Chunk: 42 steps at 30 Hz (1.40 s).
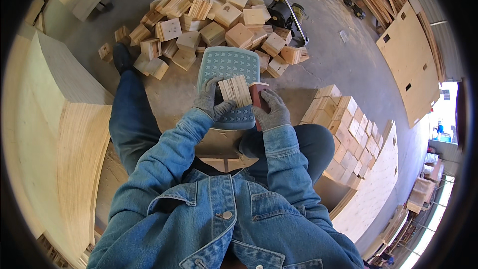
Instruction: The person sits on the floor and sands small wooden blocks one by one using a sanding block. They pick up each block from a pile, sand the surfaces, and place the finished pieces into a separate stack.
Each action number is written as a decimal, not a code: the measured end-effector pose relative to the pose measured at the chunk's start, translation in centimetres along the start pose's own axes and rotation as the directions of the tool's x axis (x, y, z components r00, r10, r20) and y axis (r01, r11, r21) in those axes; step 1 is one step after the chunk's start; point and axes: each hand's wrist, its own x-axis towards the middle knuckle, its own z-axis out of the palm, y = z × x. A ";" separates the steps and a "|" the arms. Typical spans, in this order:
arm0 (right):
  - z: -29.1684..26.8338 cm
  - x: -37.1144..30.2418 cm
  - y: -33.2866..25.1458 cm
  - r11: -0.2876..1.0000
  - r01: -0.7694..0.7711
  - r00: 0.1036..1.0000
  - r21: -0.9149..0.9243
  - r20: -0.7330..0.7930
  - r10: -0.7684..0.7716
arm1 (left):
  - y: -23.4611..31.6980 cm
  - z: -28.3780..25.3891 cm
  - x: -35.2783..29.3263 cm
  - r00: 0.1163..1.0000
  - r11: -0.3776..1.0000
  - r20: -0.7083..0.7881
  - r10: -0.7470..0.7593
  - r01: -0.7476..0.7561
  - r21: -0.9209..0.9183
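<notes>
Above a blue-green plastic stool [230, 60] with a bumpy top, my gloved left hand [211, 100] grips a plywood block [235, 91] by its left side. The block's layered edge faces up. My right hand [273, 109], also in a grey glove, is closed around a dark red sanding block [257, 94]. That red block stands at the right end of the plywood block, touching it or very close; I cannot tell which. Some of my fingertips are hidden behind the two blocks.
A loose heap of wooden blocks [214, 35] lies beyond the stool. Stacked blocks [343, 134] stand at my right, beside plywood sheets [371, 184]. More plywood [82, 144] rises at my left. A black wheeled device [289, 14] with a metal bar sits behind the heap.
</notes>
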 end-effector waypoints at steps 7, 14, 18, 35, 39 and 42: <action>-0.6 -0.6 -0.2 0.997 0.048 0.998 -0.062 0.037 -0.046 | -0.6 1.1 -0.9 0.984 0.860 0.019 -0.176 0.163 -0.484; -0.7 -0.7 1.4 0.997 0.018 0.999 -0.081 0.035 -0.016 | 2.8 -0.2 0.0 0.914 0.769 0.134 -0.383 0.396 -0.502; -0.5 -0.6 0.7 0.998 0.037 0.998 -0.059 0.057 -0.034 | -0.2 0.8 -0.2 0.924 0.649 0.099 -0.369 0.332 -0.685; -0.5 -0.2 0.4 0.999 0.015 1.000 -0.038 -0.024 -0.016 | 1.2 0.4 2.2 0.978 0.915 -0.184 -0.101 0.019 -0.403; 0.1 -0.5 0.8 0.990 0.123 0.976 -0.075 -0.172 -0.134 | 2.9 -0.6 2.6 0.992 0.977 -0.093 -0.085 0.064 -0.201; 0.4 -0.6 -0.4 0.970 0.200 0.951 -0.141 -0.211 -0.227 | -0.7 1.2 1.8 0.995 0.999 -0.098 -0.026 0.029 0.029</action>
